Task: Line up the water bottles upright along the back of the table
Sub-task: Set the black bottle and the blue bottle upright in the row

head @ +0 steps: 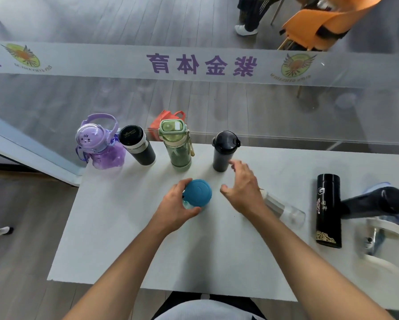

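My left hand (175,205) wraps the clear bottle with the round blue lid (197,192), which stands upright mid-table, long axis vertical. My right hand (242,185) hovers just right of it, fingers spread wide, holding nothing. A glass panel beyond the white table (124,239) bears mirrored purple characters, 紫金体育. Along the far edge stand a purple cat-face bottle (98,144), a black steel-banded flask (137,145), a green transparent bottle (176,144) and a dark flip-top tumbler (223,151). At right, a black flask with gold trim (328,210) lies flat, pointing near to far.
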{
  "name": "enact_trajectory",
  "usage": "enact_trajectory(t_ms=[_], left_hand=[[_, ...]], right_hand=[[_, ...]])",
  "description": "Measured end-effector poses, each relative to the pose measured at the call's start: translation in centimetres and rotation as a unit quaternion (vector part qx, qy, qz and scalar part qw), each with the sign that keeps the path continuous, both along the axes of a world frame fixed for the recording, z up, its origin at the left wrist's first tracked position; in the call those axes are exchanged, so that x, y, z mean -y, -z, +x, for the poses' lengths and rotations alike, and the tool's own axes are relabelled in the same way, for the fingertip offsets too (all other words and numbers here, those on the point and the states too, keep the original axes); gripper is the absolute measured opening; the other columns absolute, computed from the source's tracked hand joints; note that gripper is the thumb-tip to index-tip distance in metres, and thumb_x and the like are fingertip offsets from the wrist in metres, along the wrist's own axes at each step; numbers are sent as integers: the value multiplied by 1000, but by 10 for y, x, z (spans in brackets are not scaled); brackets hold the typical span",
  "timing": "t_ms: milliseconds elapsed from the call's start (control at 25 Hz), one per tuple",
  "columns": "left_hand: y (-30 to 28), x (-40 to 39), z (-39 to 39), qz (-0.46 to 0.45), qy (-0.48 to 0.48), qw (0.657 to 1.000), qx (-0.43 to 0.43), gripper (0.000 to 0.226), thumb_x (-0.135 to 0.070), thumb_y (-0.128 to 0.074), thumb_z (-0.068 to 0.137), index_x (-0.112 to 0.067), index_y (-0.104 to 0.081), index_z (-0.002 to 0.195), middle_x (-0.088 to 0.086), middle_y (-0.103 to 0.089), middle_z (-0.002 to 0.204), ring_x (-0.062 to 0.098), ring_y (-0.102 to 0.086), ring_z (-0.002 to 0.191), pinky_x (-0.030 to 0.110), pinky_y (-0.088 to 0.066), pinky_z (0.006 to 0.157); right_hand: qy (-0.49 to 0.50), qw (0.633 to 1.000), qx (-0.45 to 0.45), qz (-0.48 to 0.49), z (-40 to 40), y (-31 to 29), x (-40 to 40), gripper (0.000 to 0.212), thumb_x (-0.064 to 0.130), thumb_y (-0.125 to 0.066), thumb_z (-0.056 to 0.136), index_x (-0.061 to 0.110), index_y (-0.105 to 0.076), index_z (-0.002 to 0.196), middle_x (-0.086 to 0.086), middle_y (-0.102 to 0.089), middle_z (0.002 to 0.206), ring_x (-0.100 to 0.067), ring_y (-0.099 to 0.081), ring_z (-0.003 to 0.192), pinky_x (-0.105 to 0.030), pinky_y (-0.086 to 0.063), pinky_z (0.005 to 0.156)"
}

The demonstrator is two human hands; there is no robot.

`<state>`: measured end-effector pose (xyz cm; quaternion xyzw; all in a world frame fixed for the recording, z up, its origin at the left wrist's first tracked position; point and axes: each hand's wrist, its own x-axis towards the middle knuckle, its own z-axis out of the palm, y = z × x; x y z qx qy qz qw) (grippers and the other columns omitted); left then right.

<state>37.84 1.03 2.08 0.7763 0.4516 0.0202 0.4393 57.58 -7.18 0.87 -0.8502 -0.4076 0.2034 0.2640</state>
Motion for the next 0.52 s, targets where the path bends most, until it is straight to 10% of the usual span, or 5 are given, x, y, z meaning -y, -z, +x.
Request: enact_trajectory(t_ms=[200,520], left_hand=[[-2,5,11,7,13,999,32,78,-32,-85,71,-29,-44,137,-6,-58,130,11,-57,106,28,-51,95],[-12,8,71,-53,42,992,107,56,-16,-76,79,-26,-44,124,-2,-59,127,15,-63,104,37,-56,92]], right_hand=[[-77,984,-158,-24,-36,-2,24,64,14,-73,81,27,-48,138,5,-62,130,-10,-58,120,-36,-49,105],[47,988,-142,34,15,-25,43,53,2,-75,80,17,-55,127,-1,-68,123,-14,-64,114,-23,-49,99]])
